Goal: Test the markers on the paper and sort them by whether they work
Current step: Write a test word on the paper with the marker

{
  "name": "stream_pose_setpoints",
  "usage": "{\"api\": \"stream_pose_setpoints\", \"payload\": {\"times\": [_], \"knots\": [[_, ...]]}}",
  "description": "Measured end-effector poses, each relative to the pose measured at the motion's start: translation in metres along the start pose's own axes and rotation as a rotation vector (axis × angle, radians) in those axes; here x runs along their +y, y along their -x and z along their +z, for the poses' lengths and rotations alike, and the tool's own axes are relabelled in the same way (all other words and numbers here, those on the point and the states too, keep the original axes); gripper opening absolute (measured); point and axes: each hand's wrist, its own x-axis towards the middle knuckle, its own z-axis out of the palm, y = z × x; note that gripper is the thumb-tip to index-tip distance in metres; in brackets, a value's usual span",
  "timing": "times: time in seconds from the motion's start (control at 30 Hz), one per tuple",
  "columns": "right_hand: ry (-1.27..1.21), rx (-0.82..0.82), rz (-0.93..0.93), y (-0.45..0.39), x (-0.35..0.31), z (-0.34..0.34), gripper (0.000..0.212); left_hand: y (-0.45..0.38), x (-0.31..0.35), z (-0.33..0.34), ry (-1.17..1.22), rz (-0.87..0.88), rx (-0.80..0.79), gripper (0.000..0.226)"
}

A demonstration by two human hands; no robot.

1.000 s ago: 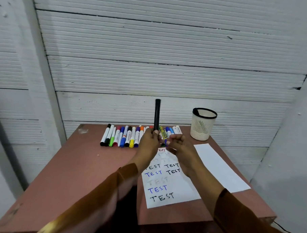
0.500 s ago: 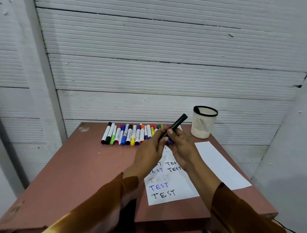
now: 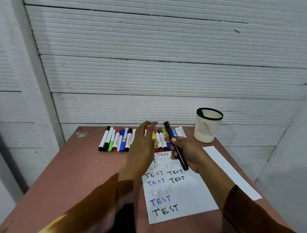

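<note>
Black marker (image 3: pixel 175 145) in right hand (image 3: pixel 188 151), seemingly.

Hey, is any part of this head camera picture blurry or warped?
Head view: the left hand is smeared at the fingertips by motion blur; the right hand and its black marker look sharper; wide-angle distortion bows the wall panel lines; lighting is soft, without glare on the paper.

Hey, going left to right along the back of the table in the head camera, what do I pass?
Row of markers → left hand → black marker held in the right hand → white mesh cup.
</note>
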Motion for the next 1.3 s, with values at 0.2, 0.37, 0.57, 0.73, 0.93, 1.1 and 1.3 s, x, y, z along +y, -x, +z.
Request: {"api": "stream_pose_setpoints", "payload": {"times": [0.2, 0.37, 0.57, 0.73, 0.93, 1.1, 1.3], "knots": [[0.335, -0.186, 0.114, 0.019, -0.019, -0.008, 0.013, -0.007, -0.010, 0.004, -0.333, 0.750, -0.039, 0.032], [0.599, -0.299, 0.164, 0.035, -0.026, -0.016, 0.018, 0.002, 0.007, -0.016, -0.430, 0.719, -0.463, 0.023], [0.683, -0.411, 0.033, 0.045, -0.032, -0.016, 0.021, 0.009, -0.003, -0.029, -0.347, 0.501, -0.372, 0.061], [0.153, -0.269, -0.033, 0.056, -0.025, -0.030, 0.020, 0.023, -0.010, -0.032, -0.282, 0.282, -0.557, 0.052], [-0.360, -0.172, -0.079, 0.067, 0.013, -0.029, 0.032, 0.044, -0.004, -0.015, -0.267, 0.271, -0.730, 0.048], [-0.197, 0.148, -0.223, 0.063, 0.034, -0.029, 0.010, 0.059, -0.010, -0.008, -0.231, 0.264, -0.574, 0.076], [0.064, 0.293, -0.303, 0.054, 0.047, -0.018, 0.002, 0.064, -0.020, -0.003, -0.142, 0.243, -0.473, 0.092]]}}
